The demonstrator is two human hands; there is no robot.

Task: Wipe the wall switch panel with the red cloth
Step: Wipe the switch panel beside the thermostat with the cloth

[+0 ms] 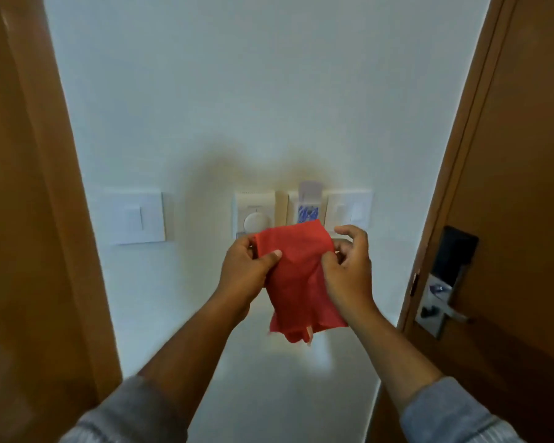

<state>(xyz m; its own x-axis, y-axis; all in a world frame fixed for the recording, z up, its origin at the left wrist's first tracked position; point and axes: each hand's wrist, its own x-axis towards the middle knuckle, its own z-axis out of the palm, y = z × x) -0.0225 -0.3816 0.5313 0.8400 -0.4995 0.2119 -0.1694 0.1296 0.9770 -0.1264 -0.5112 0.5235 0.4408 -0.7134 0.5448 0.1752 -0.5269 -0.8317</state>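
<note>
Sleeves (131, 410), grey and pushed back from the forearms, are framing the lower edge of the scene as the person is standing close to the wall. Both hands are raised between the body and the switches, sharing the red cloth (296, 276). The left hand (248, 273) is pinching the cloth's upper left edge, thumb lying on the front face and fingers curled behind. The right hand (349, 276) is gripping the right edge lower down with thumb and forefinger, its other fingers arched loosely and clear of the fabric. The cloth is hanging limp and creased, lower corners drooping, a small tag showing at the bottom: judged thin, light and soft, likely to bunch unless folded into a pad and held from behind with flat fingers. It appears to be held in front of the wall rather than pressed to it; contact cannot be confirmed. Behind its top edge the wall switch panel (349, 212) is sitting in a row with a round dial plate (254, 215) and a key-card slot (307, 209). A separate single switch (138, 217) is mounted well apart to the left. A wooden door (525, 187) with a lever lock (442, 295) is standing at the right.
</note>
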